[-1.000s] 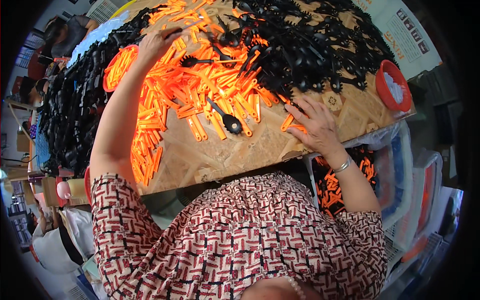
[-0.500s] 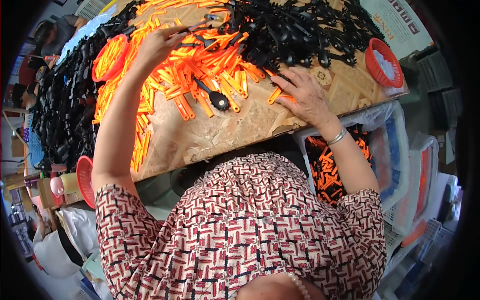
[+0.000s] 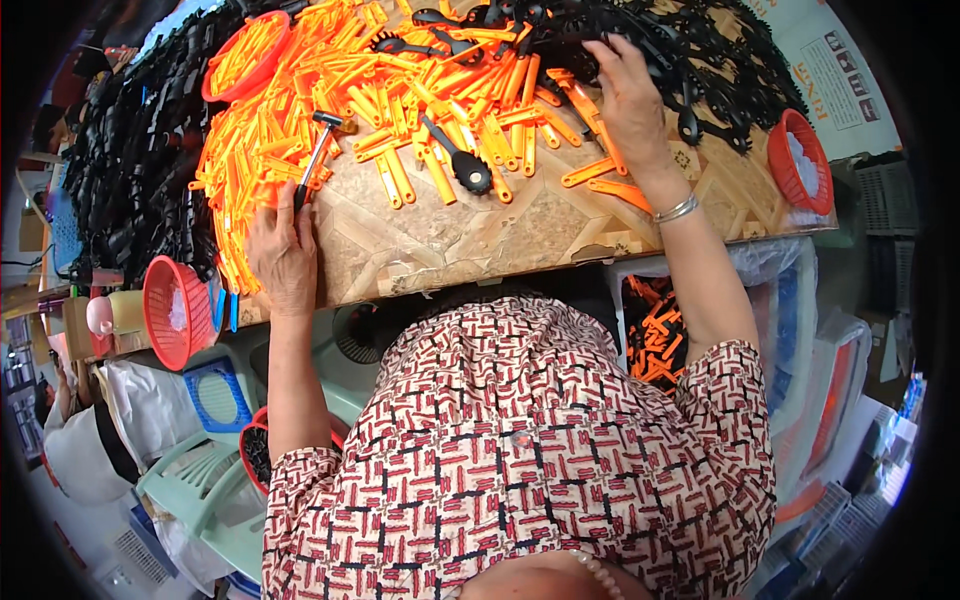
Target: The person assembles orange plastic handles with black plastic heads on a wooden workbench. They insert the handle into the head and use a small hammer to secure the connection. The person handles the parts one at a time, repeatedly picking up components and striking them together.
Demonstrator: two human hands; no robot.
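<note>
A hammer (image 3: 318,150) with a metal head and a dark grip leans over the left part of the orange handle pile (image 3: 330,60). My left hand (image 3: 283,255) is low on the table's left side, its fingers closed round the end of the hammer's grip. At the pile of black utensil heads (image 3: 700,50), my right hand (image 3: 632,110) reaches in with bent fingers apart; whether its fingertips touch a piece is unclear. Loose orange handles (image 3: 600,125) lie beside and below it. A black pasta spoon (image 3: 470,170) with an orange handle attached rests at the front of the pile.
Red baskets stand at the far left (image 3: 210,85), the near left (image 3: 150,310) and the right edge (image 3: 775,170) of the table. Stacked black parts (image 3: 130,180) line the left side. A lined crate (image 3: 790,270) with orange and black pieces sits below, right. Green chairs (image 3: 200,480) stand lower left.
My left hand has come back toward me with the hammer, from the far side of the orange pile. My right hand has moved away from loose orange handles, forward to the black pile.
</note>
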